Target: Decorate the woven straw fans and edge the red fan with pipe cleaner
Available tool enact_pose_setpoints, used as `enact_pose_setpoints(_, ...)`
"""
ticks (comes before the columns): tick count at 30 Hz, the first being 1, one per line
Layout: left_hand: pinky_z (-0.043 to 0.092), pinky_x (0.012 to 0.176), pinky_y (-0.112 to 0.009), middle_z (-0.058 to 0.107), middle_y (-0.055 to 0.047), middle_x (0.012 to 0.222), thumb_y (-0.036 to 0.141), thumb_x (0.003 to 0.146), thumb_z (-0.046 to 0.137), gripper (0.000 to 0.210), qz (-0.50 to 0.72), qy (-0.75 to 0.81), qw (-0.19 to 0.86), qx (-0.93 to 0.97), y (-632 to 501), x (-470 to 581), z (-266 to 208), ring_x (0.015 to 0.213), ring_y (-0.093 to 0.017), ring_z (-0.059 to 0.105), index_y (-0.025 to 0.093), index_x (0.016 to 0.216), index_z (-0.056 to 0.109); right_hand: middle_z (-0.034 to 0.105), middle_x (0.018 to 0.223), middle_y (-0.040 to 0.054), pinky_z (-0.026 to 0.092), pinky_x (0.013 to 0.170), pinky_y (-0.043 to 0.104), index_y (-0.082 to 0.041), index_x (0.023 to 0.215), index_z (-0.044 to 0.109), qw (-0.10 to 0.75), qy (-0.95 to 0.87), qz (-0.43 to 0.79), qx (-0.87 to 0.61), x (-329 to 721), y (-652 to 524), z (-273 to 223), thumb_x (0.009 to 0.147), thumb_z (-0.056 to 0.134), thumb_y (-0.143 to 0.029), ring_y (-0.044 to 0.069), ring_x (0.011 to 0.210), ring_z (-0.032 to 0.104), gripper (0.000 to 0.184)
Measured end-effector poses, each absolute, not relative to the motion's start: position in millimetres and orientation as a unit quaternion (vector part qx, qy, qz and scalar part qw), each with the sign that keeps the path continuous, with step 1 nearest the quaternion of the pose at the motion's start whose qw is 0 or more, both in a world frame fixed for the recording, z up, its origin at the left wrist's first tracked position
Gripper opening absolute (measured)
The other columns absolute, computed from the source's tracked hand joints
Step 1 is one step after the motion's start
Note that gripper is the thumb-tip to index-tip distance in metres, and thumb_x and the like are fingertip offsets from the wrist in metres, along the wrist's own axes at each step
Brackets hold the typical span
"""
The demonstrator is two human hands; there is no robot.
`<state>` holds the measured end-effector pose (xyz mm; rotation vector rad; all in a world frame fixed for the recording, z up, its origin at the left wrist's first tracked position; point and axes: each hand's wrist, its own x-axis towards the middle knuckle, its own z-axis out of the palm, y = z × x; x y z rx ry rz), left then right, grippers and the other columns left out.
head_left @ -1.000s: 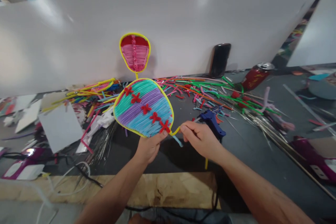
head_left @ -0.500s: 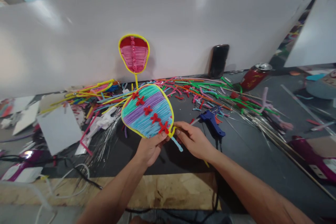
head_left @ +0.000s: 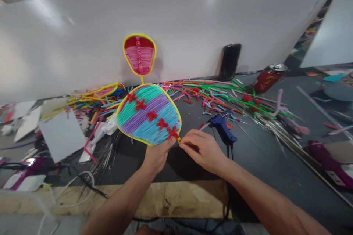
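A fan-shaped pipe-cleaner piece (head_left: 143, 117) is tilted above the table, its face striped teal, purple and blue inside a yellow rim. Red cross-shaped bits run diagonally across it. My left hand (head_left: 157, 156) grips its lower right edge, thumb on the front near the lowest red cross. Just to the right, my right hand (head_left: 204, 148) pinches the yellow pipe-cleaner end (head_left: 179, 140) at the fan's narrow tip; my fingers hide most of that end. Behind it, a smaller pink and red fan (head_left: 139, 55) with a yellow rim stands against the white board.
Loose pipe cleaners (head_left: 204, 93) lie along the foot of the white board (head_left: 182, 25). A blue glue gun (head_left: 223, 128) rests right of my right hand. Farther right are a phone (head_left: 230, 62), leaning upright, and a red can (head_left: 268, 79). White cards (head_left: 63, 134) lie at left.
The striped fan has tilted and shifted left. My right hand has turned at the tip; the yellow strand that stuck out, and the light blue stub below it, no longer show.
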<state>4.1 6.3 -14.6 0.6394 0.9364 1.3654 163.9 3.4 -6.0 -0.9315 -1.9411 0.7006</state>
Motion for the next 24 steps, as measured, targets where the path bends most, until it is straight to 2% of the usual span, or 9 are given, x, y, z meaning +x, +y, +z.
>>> enact_pose_setpoints(3, 0.047, 0.092, -0.032, 0.071, 0.001, 0.098, 0.010, 0.057, 0.080, 0.042, 0.594, 0.406, 0.630, 0.292, 6, 5, -14, 0.094, -0.017, 0.063, 0.024, 0.095, 0.069, 0.061, 0.078, 0.0036, 0.043, 0.070, 0.024, -0.019, 0.081, 0.062, 0.442, -0.761, 0.291, -0.376, 163, 3, -5, 0.087, 0.052, -0.020, 0.014, 0.074, 0.056, 0.012)
enact_pose_setpoints(7, 0.049, 0.087, -0.032, 0.072, 0.001, 0.091, 0.013, 0.055, 0.081, 0.038, 0.581, 0.412, 0.643, 0.282, 5, 4, -12, 0.088, -0.017, 0.065, 0.022, 0.090, 0.071, 0.058, 0.073, 0.0008, 0.041, 0.064, 0.023, -0.019, 0.076, 0.061, 0.445, -0.699, 0.354, -0.434, 162, 5, -3, 0.085, 0.054, -0.022, 0.012, 0.068, 0.053, 0.012)
enact_pose_setpoints(13, 0.052, 0.081, -0.032, 0.072, -0.001, 0.088, 0.016, 0.053, 0.081, 0.036, 0.561, 0.409, 0.667, 0.271, 3, 3, -8, 0.082, -0.019, 0.065, 0.021, 0.087, 0.071, 0.046, 0.053, -0.0063, 0.033, 0.044, 0.018, -0.016, 0.069, 0.057, 0.408, -0.515, 0.639, -0.400, 157, 8, -11, 0.080, 0.059, -0.043, 0.006, 0.044, 0.040, 0.029)
enact_pose_setpoints(15, 0.053, 0.077, -0.033, 0.072, -0.002, 0.083, 0.017, 0.054, 0.081, 0.032, 0.547, 0.406, 0.673, 0.288, 3, 2, -7, 0.078, -0.020, 0.066, 0.019, 0.084, 0.071, 0.051, 0.054, -0.0055, 0.035, 0.042, 0.017, -0.016, 0.069, 0.055, 0.385, -0.436, 0.724, -0.371, 157, 7, -13, 0.075, 0.065, -0.047, 0.005, 0.043, 0.043, 0.033)
enact_pose_setpoints(19, 0.054, 0.062, -0.032, 0.070, -0.005, 0.073, 0.021, 0.056, 0.082, 0.027, 0.505, 0.390, 0.698, 0.325, 1, -3, -5, 0.064, -0.020, 0.065, 0.014, 0.080, 0.071, 0.065, 0.066, 0.0017, 0.045, 0.045, 0.018, -0.016, 0.078, 0.056, 0.309, -0.323, 0.838, -0.314, 157, 5, -13, 0.071, 0.069, -0.045, 0.009, 0.051, 0.058, 0.033)
enact_pose_setpoints(21, 0.054, 0.059, -0.034, 0.069, -0.006, 0.066, 0.024, 0.057, 0.082, 0.024, 0.479, 0.385, 0.712, 0.340, -1, -6, -6, 0.059, -0.020, 0.064, 0.013, 0.075, 0.072, 0.065, 0.065, 0.0019, 0.046, 0.042, 0.018, -0.016, 0.080, 0.057, 0.279, -0.302, 0.865, -0.289, 157, 4, -11, 0.072, 0.069, -0.044, 0.010, 0.049, 0.058, 0.031)
enact_pose_setpoints(24, 0.055, 0.066, -0.038, 0.066, -0.005, 0.060, 0.026, 0.053, 0.084, 0.024, 0.462, 0.383, 0.717, 0.354, -2, -10, -8, 0.063, -0.022, 0.065, 0.013, 0.068, 0.071, 0.060, 0.058, 0.0000, 0.039, 0.035, 0.015, -0.014, 0.076, 0.059, 0.255, -0.287, 0.890, -0.245, 157, 2, -10, 0.071, 0.070, -0.040, 0.008, 0.043, 0.053, 0.029)
